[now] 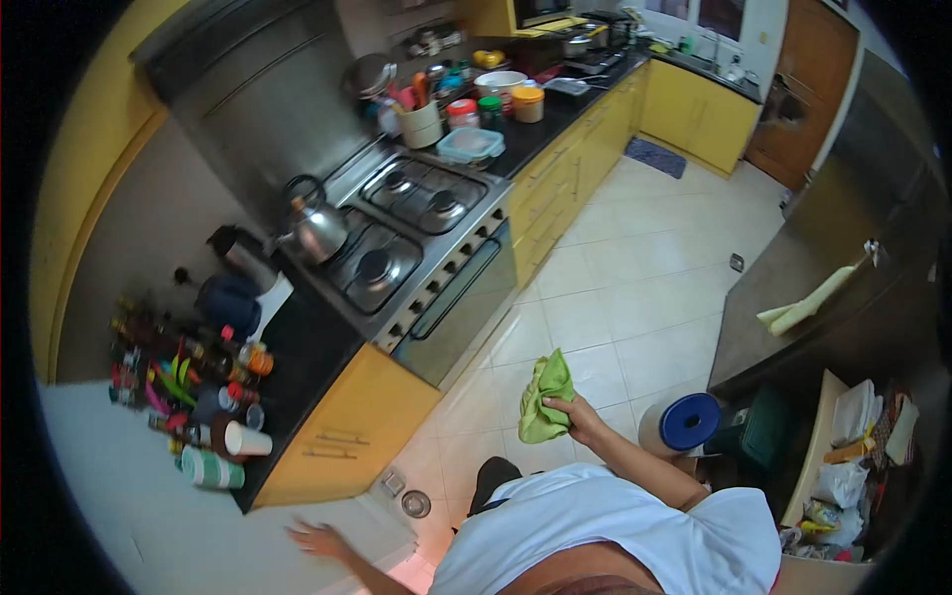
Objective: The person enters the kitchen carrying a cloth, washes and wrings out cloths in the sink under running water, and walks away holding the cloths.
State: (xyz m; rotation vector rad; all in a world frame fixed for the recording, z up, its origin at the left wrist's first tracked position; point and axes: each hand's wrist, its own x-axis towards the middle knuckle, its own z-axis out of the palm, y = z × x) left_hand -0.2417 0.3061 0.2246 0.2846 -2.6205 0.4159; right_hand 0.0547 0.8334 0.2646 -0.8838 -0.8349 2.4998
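I have my right hand (pixel 567 411) out at five o'clock from the middle of my view, its grip closed on a crumpled green cloth (pixel 545 399). The cloth bunches up above and below my fingers, with the pale tiled floor (pixel 570 288) beyond it. My left hand (pixel 317 540) is down at seven o'clock, palm side hidden, that grip relaxed with the fingers spread apart. It is over or against a white surface (pixel 228 535) (from where I sit, I cannot tell whether they touch).

At ten o'clock a metal kettle (pixel 319 234) stands on the gas stove (pixel 416 223), near the stove's back edge. Toward half past eight, the dark worktop (pixel 312 342) carries a crowd of bottles (pixel 203 357), with a white cup (pixel 246 439) at the near end. Just short of twelve, a crock of utensils (pixel 420 127) stands beside a clear container with a blue rim (pixel 471 145).

A white bin with a blue lid (pixel 689 421) stands on the floor at four o'clock, and farther out that way a shelf (pixel 813 446) holds plastic bags. At three o'clock a pale towel (pixel 808 302) hangs on a dark metallic front (pixel 769 248).
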